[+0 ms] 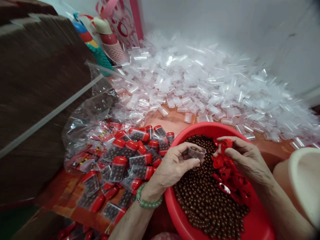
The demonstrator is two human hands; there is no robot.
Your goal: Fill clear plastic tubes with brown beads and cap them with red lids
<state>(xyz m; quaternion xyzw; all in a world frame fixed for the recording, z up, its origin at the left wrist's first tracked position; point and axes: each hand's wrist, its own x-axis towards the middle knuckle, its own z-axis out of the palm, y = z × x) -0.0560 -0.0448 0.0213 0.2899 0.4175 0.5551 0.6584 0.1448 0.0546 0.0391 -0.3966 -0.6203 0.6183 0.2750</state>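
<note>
My left hand [175,165] is closed around a small clear plastic container [196,153] filled with brown balls, held over a red basin [190,133]. My right hand [243,156] pinches a red cap [226,144] just right of the container's mouth. The basin holds many small brown balls [207,203] and a heap of loose red caps [232,181] along its right side. A green bead bracelet [147,201] circles my left wrist.
Left of the basin lies a pile of filled, red-capped containers [125,160] on clear plastic wrap. A big heap of empty clear containers [200,83] covers the back. Brown cardboard [37,83] stands at left; a cream object [305,180] sits at right.
</note>
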